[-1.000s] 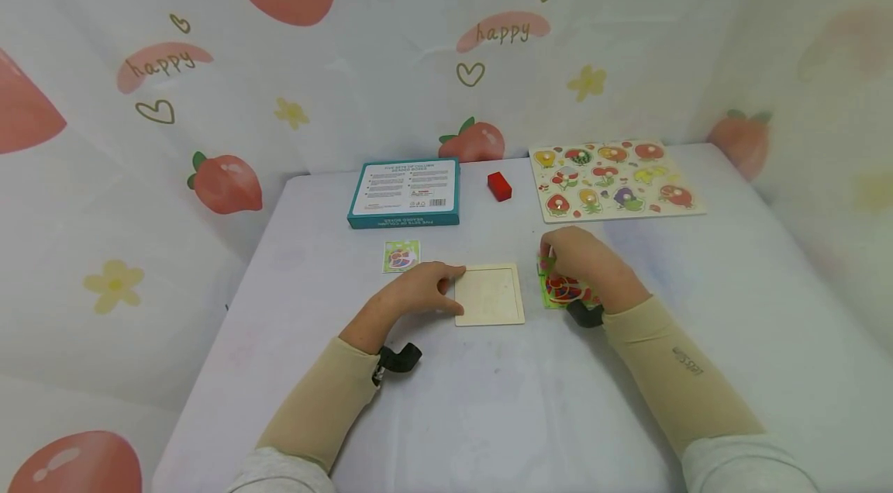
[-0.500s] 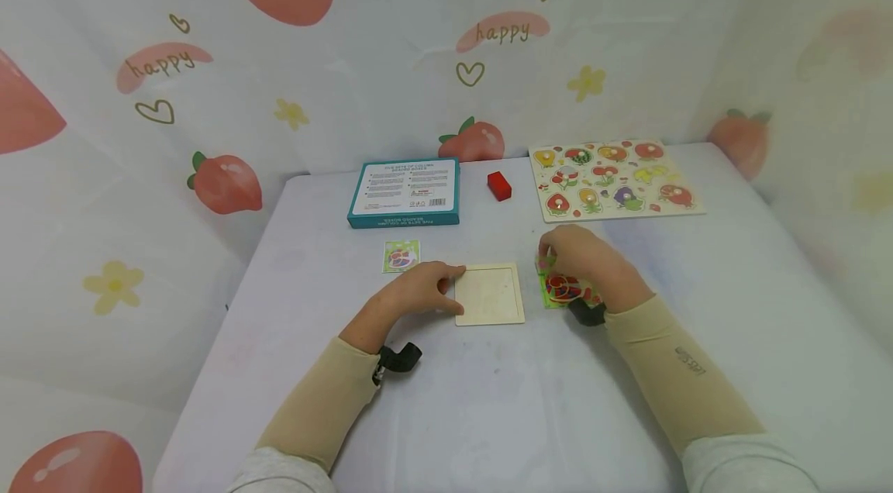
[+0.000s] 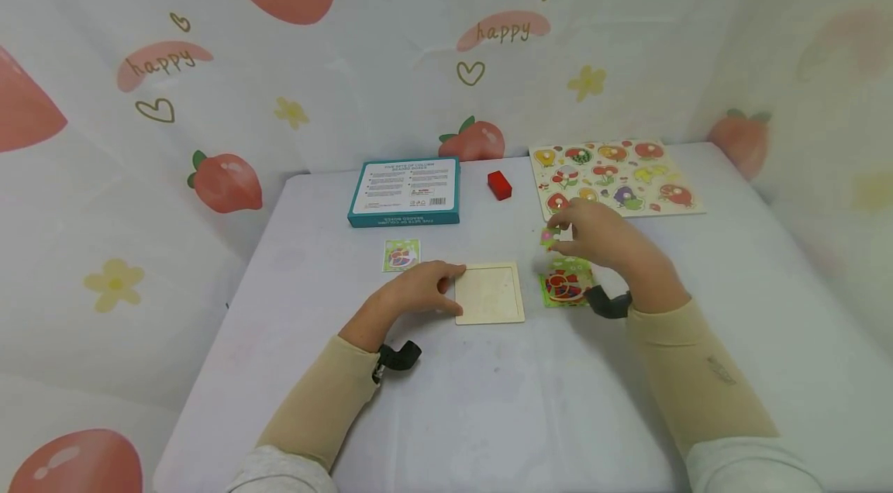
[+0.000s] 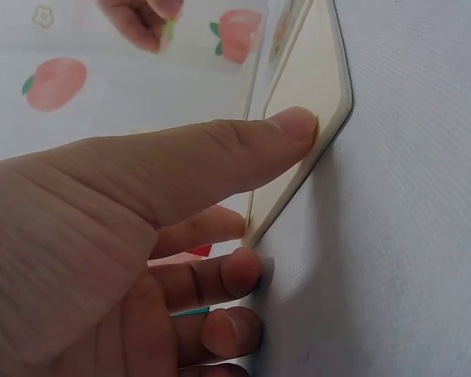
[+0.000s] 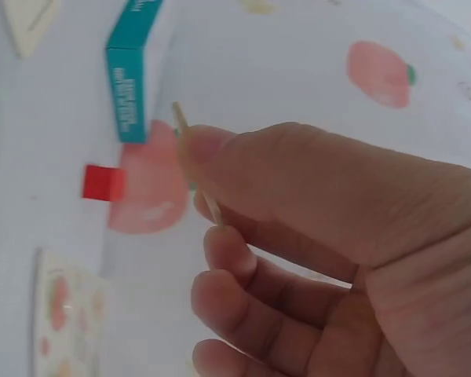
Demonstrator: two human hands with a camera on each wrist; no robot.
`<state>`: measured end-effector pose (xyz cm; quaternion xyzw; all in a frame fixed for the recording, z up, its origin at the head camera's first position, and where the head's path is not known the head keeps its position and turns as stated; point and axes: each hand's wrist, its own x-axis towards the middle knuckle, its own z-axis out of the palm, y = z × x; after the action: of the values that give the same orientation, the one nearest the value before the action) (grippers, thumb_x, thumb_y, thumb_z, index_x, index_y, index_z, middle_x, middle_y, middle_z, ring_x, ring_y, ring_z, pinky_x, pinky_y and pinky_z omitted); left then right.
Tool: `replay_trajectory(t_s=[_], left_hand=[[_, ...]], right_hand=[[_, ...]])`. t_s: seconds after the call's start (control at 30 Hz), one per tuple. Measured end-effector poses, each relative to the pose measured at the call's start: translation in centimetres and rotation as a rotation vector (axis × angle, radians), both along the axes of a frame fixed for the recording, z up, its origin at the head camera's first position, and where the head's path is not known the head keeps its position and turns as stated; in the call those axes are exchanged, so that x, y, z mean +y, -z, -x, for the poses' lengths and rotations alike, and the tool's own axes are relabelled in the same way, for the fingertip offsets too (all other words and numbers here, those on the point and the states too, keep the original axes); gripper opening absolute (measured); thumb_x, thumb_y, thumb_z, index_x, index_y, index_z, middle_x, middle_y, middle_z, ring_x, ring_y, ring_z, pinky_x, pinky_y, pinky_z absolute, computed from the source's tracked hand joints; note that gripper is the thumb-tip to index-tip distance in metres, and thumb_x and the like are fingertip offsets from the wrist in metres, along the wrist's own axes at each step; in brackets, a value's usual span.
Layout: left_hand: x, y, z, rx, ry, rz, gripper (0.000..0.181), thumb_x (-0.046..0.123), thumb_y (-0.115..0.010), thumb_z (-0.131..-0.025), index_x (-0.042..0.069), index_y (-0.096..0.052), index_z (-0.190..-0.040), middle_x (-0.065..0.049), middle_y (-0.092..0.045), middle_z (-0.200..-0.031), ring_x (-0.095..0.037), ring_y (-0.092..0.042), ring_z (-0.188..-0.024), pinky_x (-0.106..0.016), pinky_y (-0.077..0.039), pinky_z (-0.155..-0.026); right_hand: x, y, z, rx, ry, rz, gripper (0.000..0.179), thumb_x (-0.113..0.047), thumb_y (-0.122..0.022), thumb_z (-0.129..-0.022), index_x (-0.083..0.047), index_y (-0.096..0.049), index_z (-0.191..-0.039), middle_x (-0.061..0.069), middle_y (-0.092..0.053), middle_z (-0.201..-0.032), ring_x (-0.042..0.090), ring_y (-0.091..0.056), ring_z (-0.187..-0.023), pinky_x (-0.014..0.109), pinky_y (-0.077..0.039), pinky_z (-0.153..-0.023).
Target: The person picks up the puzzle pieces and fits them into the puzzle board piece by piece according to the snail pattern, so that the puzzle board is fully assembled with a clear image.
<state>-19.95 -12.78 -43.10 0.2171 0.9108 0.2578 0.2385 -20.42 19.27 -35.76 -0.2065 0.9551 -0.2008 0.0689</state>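
Note:
My right hand (image 3: pixel 603 239) is raised above the table, pinching a thin square puzzle piece (image 3: pixel 549 236) between thumb and fingers. The piece is green with a pink spot, and in the right wrist view the wooden puzzle piece (image 5: pixel 180 115) shows edge-on. Below that hand lies a group of puzzle pieces (image 3: pixel 567 287) in green, red and blue, stacked or overlapping. My left hand (image 3: pixel 416 289) holds the left side of a square wooden puzzle tray (image 3: pixel 490 294). Its thumb presses the rim of the tray (image 4: pixel 314 149) at one corner, and the index finger touches another corner.
A small picture card (image 3: pixel 401 254) with a snail-like print lies left of the tray. Farther back are a teal-edged box (image 3: pixel 405 193), a red block (image 3: pixel 499 185) and a fruit peg puzzle board (image 3: pixel 663 191). A printed cloth wall (image 3: pixel 377 90) rises behind the table.
My right hand has lifted away from the puzzle pieces, up and slightly right, with one piece in its fingers. More of the pieces beneath shows. The left hand and tray have stayed put.

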Motion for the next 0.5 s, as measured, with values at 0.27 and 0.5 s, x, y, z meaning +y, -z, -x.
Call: replay_trajectory(t_s=[0.27, 0.5], left_hand=[[-0.2, -0.3, -0.1, -0.013, 0.038, 0.033, 0.085, 0.027, -0.088, -0.083, 0.01, -0.047, -0.155, -0.004, -0.048, -0.091, -0.017, -0.046, -0.087, -0.031, -0.035, -0.071], [-0.2, -0.2, -0.3, -0.026, 0.063, 0.04, 0.094, 0.03, -0.091, -0.079, 0.009, -0.042, -0.156, -0.004, -0.05, -0.105, -0.018, -0.047, -0.1, -0.032, -0.039, -0.082]], right_hand=[[-0.1, -2.9, -2.3, 0.085, -0.012, 0.039, 0.034, -0.016, -0.078, -0.091, -0.005, -0.072, -0.123, 0.012, -0.059, -0.111, 0.029, -0.058, -0.094, 0.045, -0.053, -0.082], [0.0, -3.7, -3.4, 0.168, -0.074, 0.127, 0.032, -0.016, -0.077, -0.092, -0.006, -0.072, -0.121, 0.007, -0.058, -0.106, 0.025, -0.056, -0.09, 0.041, -0.05, -0.076]])
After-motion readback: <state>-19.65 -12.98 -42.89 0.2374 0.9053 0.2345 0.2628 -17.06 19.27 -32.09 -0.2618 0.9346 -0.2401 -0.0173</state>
